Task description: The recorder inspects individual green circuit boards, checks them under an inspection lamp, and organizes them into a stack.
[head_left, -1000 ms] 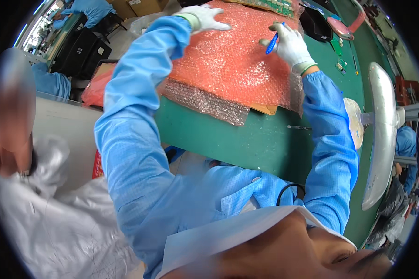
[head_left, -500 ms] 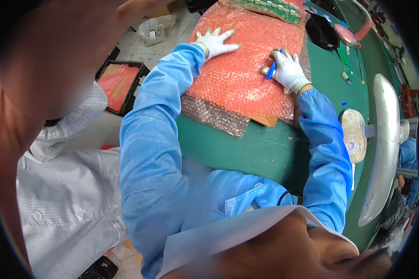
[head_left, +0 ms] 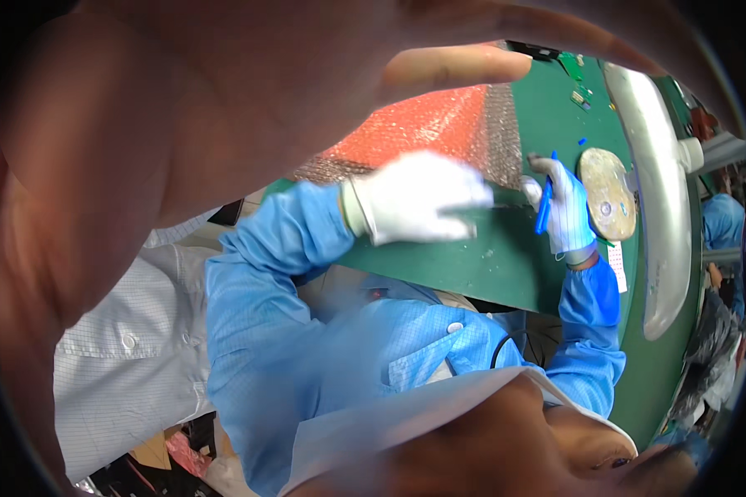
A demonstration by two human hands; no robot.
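My left hand (head_left: 419, 199), in a white glove, is raised in front of the near edge of the red bubble wrap (head_left: 427, 124). Motion blurs it, but the thumb and fingers look stretched apart with nothing visible between them. To its right, my right hand (head_left: 570, 211), also gloved, grips a blue pen (head_left: 545, 203) pointing down and toward me. That hand hovers over the green table (head_left: 489, 265), off the bubble wrap. A strip of clear bubble wrap (head_left: 501, 137) edges the red sheet on its right. Much of the sheet's far side is hidden.
Another person's large bare hand (head_left: 249, 108) blocks the upper left, close to the camera; a white coat (head_left: 124, 331) shows below it. At right stand an oval base (head_left: 609, 195) and a long pale curved fixture (head_left: 659, 207). Small green circuit boards (head_left: 578, 95) lie farther back.
Both my hands have left the red bubble wrap and come nearer me; the right still holds the pen. The other person's hand now covers much more of the view, which has shifted.
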